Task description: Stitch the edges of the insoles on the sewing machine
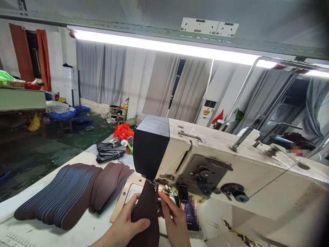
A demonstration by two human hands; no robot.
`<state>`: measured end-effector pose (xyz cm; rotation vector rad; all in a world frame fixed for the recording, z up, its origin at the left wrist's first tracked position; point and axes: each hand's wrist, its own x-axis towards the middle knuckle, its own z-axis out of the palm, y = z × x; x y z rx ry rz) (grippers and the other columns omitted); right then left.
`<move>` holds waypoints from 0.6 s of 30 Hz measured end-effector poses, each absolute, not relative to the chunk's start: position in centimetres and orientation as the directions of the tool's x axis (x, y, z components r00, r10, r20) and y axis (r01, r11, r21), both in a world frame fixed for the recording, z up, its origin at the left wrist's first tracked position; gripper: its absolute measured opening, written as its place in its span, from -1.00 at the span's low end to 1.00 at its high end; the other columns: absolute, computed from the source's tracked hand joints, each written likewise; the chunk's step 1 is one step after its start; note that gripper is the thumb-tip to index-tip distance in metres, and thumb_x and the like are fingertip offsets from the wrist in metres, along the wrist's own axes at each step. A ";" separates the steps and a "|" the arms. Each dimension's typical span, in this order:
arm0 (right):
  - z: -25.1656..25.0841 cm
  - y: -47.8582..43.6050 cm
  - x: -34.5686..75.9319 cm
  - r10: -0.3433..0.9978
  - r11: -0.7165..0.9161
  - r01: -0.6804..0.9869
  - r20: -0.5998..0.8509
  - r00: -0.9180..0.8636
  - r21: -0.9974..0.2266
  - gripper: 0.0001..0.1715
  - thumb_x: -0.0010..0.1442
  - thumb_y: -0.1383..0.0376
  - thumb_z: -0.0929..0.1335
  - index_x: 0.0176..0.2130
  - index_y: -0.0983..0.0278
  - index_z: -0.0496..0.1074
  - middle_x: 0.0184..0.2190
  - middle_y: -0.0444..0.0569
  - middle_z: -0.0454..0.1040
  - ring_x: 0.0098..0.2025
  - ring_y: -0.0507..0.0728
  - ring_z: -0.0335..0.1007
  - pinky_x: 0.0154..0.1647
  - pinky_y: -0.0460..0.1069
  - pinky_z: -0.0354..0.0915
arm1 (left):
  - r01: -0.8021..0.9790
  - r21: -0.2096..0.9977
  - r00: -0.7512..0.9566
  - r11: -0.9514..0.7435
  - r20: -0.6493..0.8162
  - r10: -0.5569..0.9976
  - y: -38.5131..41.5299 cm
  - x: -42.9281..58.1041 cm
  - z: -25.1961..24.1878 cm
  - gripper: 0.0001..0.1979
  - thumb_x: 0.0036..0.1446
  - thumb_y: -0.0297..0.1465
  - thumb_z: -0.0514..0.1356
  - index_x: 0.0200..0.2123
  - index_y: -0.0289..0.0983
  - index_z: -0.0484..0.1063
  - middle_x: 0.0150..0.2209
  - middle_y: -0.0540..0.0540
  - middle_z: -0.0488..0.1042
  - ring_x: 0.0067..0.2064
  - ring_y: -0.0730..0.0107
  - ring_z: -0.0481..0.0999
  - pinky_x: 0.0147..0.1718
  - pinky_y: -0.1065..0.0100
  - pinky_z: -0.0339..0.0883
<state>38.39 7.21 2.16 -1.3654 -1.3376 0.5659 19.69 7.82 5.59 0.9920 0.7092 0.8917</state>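
A dark brown insole [147,214] lies lengthwise beneath the head of a sewing machine [180,154], its far end at the needle area. My left hand [128,223] grips it from the left, thumb across the top face and fingers toward the far edge. On the opposite side, my right hand [173,218] has its fingers closed at the insole's right edge, close to the needle. The insole's near end runs out of the picture. To the left, a fanned row of brown insoles with blue edges [59,192] rests beside a smaller brown stack [109,185].
Tied black bundles [110,151] and a red plastic bag [123,132] sit at the table's back. A phone [190,216] lies under the machine arm, right of my hand. A lit tube lamp [164,46] hangs overhead. Blue baskets [60,114] stand across the room.
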 end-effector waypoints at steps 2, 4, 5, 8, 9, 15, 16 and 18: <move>2.4 7.1 38.4 0.923 0.213 0.404 0.319 0.215 -0.890 -0.49 0.21 -0.01 0.28 -0.02 0.22 0.53 -0.56 -0.09 0.50 -0.51 0.04 0.39 -0.45 -0.14 0.36 | -0.295 0.919 0.494 0.261 -0.087 0.865 7.8 19.4 5.6 -0.44 -0.18 -0.36 0.42 -0.06 -0.08 0.36 0.01 -0.05 0.50 0.05 0.13 0.45 -0.06 0.23 0.40; 2.5 7.1 38.5 0.932 0.197 0.409 0.299 0.204 -0.891 -0.51 0.23 0.01 0.27 -0.01 0.21 0.52 -0.49 -0.08 0.54 -0.47 0.03 0.40 -0.42 -0.15 0.35 | -0.295 0.919 0.516 0.262 -0.078 0.853 8.0 19.1 5.6 -0.41 -0.18 -0.36 0.42 -0.02 -0.06 0.36 0.04 -0.05 0.48 0.12 0.11 0.40 -0.02 0.22 0.39; 2.4 7.1 38.5 0.933 0.191 0.409 0.295 0.207 -0.892 -0.52 0.24 0.01 0.26 0.00 0.20 0.52 -0.46 -0.08 0.54 -0.46 0.02 0.40 -0.41 -0.16 0.35 | -0.299 0.915 0.522 0.271 -0.081 0.849 8.2 19.0 5.6 -0.40 -0.18 -0.37 0.42 0.00 -0.06 0.36 0.04 -0.05 0.48 0.13 0.11 0.39 -0.02 0.22 0.39; 2.2 7.0 38.6 0.934 0.184 0.410 0.289 0.210 -0.893 -0.52 0.24 0.01 0.26 -0.01 0.18 0.52 -0.45 -0.10 0.55 -0.45 0.00 0.38 -0.40 -0.18 0.32 | -0.316 0.903 0.529 0.292 -0.088 0.844 9.0 18.9 5.8 -0.36 -0.18 -0.43 0.40 0.03 -0.09 0.34 0.05 -0.05 0.48 0.06 0.16 0.46 -0.01 0.22 0.38; 2.1 7.0 38.6 0.935 0.179 0.410 0.284 0.211 -0.895 -0.52 0.24 0.00 0.26 -0.01 0.17 0.52 -0.45 -0.10 0.55 -0.45 0.00 0.38 -0.40 -0.18 0.32 | -0.324 0.900 0.535 0.291 -0.079 0.841 9.4 18.8 6.0 -0.36 -0.18 -0.44 0.40 0.03 -0.10 0.34 0.04 -0.06 0.48 0.02 0.17 0.48 -0.03 0.22 0.38; 1.9 7.1 38.7 0.940 0.169 0.380 0.264 0.215 -0.910 -0.48 0.22 -0.04 0.26 0.03 0.14 0.49 -0.55 -0.14 0.49 -0.49 -0.01 0.37 -0.45 -0.19 0.28 | -0.361 0.890 0.610 0.280 -0.003 0.793 11.6 18.5 7.0 -0.34 -0.14 -0.44 0.40 0.07 -0.19 0.29 -0.10 -0.09 0.54 -0.14 0.24 0.55 -0.13 0.26 0.43; 1.8 7.2 38.8 0.942 0.167 0.381 0.262 0.211 -0.909 -0.48 0.22 -0.04 0.26 0.03 0.14 0.48 -0.56 -0.14 0.49 -0.49 -0.01 0.38 -0.44 -0.19 0.28 | -0.362 0.892 0.616 0.270 0.012 0.787 12.0 18.5 7.0 -0.34 -0.13 -0.44 0.40 0.08 -0.18 0.28 -0.11 -0.08 0.55 -0.15 0.26 0.55 -0.13 0.27 0.43; 1.5 7.4 39.0 0.944 0.167 0.395 0.263 0.202 -0.903 -0.46 0.22 -0.04 0.27 0.05 0.15 0.48 -0.56 -0.14 0.50 -0.49 -0.01 0.40 -0.41 -0.19 0.29 | -0.367 0.898 0.616 0.241 0.041 0.787 12.6 18.5 6.8 -0.34 -0.13 -0.43 0.41 0.08 -0.19 0.28 -0.12 -0.08 0.55 -0.17 0.28 0.55 -0.14 0.28 0.43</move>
